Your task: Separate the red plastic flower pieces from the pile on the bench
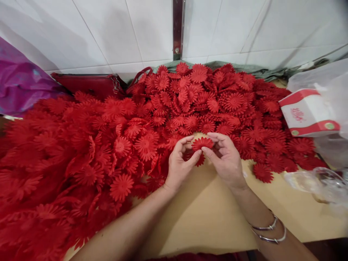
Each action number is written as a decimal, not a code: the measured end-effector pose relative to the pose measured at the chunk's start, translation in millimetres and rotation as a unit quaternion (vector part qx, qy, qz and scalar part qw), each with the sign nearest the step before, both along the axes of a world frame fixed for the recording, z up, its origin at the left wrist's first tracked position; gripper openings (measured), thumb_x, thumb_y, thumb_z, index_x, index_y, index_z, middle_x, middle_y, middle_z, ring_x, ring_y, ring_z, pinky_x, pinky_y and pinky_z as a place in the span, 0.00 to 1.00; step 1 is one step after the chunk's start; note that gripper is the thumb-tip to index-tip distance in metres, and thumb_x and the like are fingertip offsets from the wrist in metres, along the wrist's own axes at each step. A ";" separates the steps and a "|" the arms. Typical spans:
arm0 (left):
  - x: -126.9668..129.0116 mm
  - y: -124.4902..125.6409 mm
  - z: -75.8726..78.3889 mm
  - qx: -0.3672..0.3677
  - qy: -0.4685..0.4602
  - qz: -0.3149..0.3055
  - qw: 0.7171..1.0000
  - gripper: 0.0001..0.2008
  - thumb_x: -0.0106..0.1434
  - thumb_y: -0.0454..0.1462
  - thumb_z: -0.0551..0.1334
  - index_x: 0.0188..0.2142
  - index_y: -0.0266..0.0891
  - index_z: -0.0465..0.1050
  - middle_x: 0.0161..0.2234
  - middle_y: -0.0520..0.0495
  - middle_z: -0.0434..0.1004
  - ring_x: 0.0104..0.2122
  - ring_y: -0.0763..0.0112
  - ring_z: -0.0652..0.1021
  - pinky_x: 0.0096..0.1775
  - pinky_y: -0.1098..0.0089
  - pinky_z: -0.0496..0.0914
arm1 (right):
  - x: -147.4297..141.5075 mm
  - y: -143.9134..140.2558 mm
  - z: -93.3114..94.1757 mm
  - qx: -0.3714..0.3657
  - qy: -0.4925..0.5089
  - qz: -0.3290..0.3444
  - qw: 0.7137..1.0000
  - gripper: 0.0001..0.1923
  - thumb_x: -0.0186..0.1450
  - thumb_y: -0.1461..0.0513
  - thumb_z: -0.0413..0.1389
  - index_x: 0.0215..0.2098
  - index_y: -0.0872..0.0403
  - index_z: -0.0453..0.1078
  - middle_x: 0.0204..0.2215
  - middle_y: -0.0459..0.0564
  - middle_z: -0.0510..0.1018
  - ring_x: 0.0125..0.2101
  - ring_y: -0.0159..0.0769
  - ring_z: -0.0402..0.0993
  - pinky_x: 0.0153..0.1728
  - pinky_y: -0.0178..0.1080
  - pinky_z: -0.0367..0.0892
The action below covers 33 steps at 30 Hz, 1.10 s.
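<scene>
A red fabric flower [202,144] is pinched between the fingertips of both my hands over the wooden table [206,214]. My left hand [179,163] grips its left side, thumb and fingers curled. My right hand [225,159] holds the right side; two silver bangles [269,232] sit on that wrist. A second red flower piece [199,159] shows just below, partly hidden by my fingers. A huge pile of red flowers [190,98] covers the table behind and to the left.
A dark red handbag [89,85] lies against the white tiled wall. Purple plastic [19,83] is at far left. A white and red box [308,114] and clear plastic bags [318,183] sit at right.
</scene>
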<state>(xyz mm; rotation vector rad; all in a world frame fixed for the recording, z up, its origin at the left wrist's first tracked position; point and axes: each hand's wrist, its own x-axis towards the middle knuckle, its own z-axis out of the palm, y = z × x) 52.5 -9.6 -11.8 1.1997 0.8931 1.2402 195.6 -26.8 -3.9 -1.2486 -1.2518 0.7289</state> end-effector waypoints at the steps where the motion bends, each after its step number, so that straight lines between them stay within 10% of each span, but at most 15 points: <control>1: 0.0 -0.2 -0.3 0.002 0.010 -0.003 1.000 0.19 0.63 0.39 0.69 0.53 0.41 0.71 0.43 0.46 0.81 0.42 0.68 0.80 0.48 0.67 0.74 | -0.8 0.2 -0.6 -0.001 0.009 -0.007 1.000 0.20 0.64 0.56 0.65 0.52 0.49 0.68 0.45 0.50 0.78 0.44 0.37 0.76 0.50 0.43 0.73; 22: 1.7 0.8 10.2 -0.053 -0.057 -0.015 0.997 0.16 0.59 0.45 0.72 0.31 0.38 0.69 0.31 0.53 0.76 0.31 0.75 0.73 0.38 0.73 0.70 | -2.1 -1.5 3.8 0.097 -0.159 -0.006 0.982 0.05 0.71 0.63 0.55 0.40 0.50 0.74 0.41 0.51 0.79 0.45 0.38 0.77 0.50 0.45 0.73; 33: 1.9 2.2 6.3 -0.023 -0.048 0.117 0.992 0.14 0.64 0.46 0.68 0.43 0.42 0.68 0.37 0.51 0.72 0.36 0.73 0.74 0.43 0.72 0.71 | 0.4 3.1 -1.7 -0.010 0.043 -0.089 0.995 0.09 0.65 0.57 0.63 0.40 0.49 0.69 0.35 0.46 0.77 0.36 0.34 0.75 0.41 0.39 0.73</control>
